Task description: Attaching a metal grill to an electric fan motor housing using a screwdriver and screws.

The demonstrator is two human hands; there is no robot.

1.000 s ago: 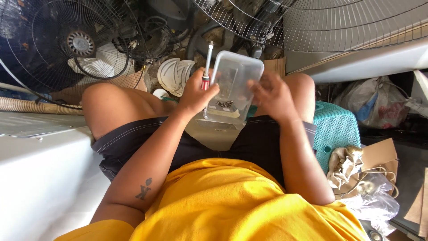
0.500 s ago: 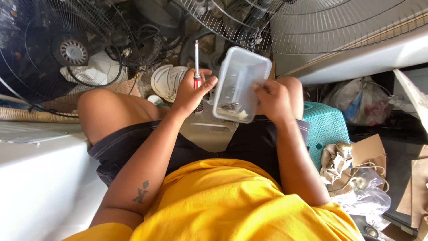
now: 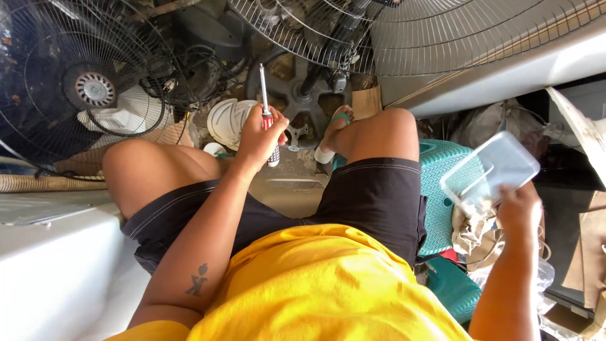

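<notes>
Brown cardboard box (image 3: pixel 592 252) at right edge, flat cardboard piece (image 3: pixel 366 102) under fan grille

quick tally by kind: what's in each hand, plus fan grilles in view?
Screwdriver, in left hand: 1
Clear plastic container, in right hand: 1
Wire fan grilles: 2
Total: 4

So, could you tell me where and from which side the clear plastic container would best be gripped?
Probably by its near short rim, from below on the person's side, as the right hand does now. The clear plastic container is tilted with small parts at its low end, so a hold there likely steadies them.
</notes>
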